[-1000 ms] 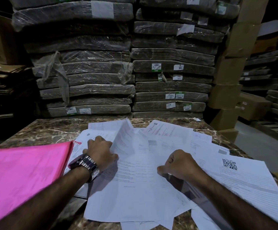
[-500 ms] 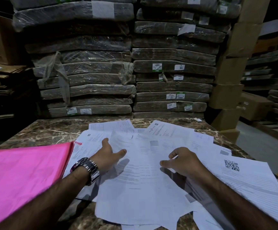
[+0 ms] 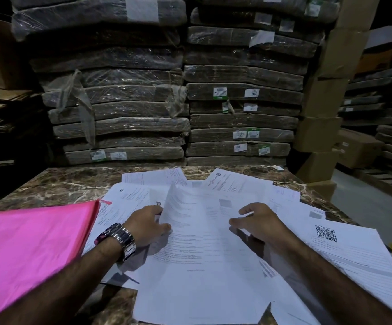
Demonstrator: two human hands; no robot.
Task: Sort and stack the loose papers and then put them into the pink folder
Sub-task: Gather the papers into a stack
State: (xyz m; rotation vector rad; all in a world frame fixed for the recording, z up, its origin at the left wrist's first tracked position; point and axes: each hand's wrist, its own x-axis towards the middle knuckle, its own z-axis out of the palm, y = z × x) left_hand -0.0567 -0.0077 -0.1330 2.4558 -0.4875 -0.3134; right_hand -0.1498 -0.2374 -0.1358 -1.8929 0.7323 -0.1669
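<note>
Several loose white printed papers [image 3: 204, 266] lie spread and overlapping across the marble table. The pink folder [image 3: 31, 242] lies closed at the left, beside the papers. My left hand [image 3: 147, 225], with a metal watch on its wrist, pinches the left edge of the top sheet [image 3: 190, 207], and that edge is lifted off the pile. My right hand [image 3: 258, 222] rests on the papers to the right with its fingers loosely bent and spread, holding nothing. A sheet with a QR code [image 3: 345, 252] lies at the far right.
The brown marble table [image 3: 56, 186] ends just behind the papers. Tall stacks of plastic-wrapped flat bundles [image 3: 178, 102] stand right behind it. Cardboard boxes [image 3: 319, 132] rise at the right, with a floor aisle beyond them.
My left hand went from lying flat on the papers to gripping the top sheet's left edge and raising it. My right hand has spread its fingers a little.
</note>
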